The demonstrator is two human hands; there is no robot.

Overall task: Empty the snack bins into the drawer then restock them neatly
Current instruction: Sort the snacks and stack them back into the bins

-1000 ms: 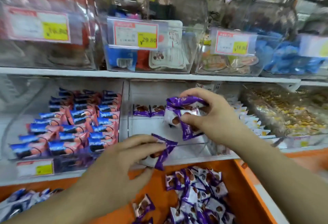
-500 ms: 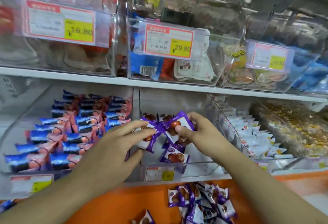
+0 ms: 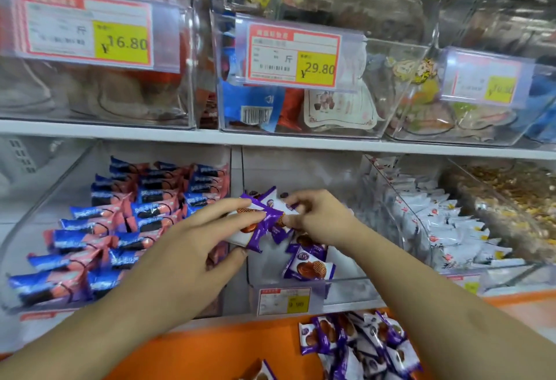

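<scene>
The left hand (image 3: 192,247) holds a purple snack pack (image 3: 255,223) between the thumb below and the long fingers on top, at the left front of the middle bin (image 3: 346,285). The right hand (image 3: 319,217) pinches a second purple pack (image 3: 281,205) with thumb and curled fingers, just beside the first one; the two packs touch or overlap where the hands meet. Both hands are inside the open top of this clear bin, on the lower shelf.

Under the hands, one more purple pack (image 3: 310,266) lies flat near the front wall of the bin, and some others lie behind it, partly hidden by the right hand. A small price label (image 3: 284,301) sits on the front of the bin.

Below the shelf the orange drawer (image 3: 210,349) is open, and a heap of purple packs (image 3: 361,346) lies in its right part.

Left of the middle bin, a bin holds blue and pink packs (image 3: 126,229) in neat rows. On the right, another bin holds white packs (image 3: 445,229). On the upper shelf (image 3: 270,140) stand clear bins with price tags, one reading 16.80 (image 3: 122,42) and one 29.80 (image 3: 316,69).
</scene>
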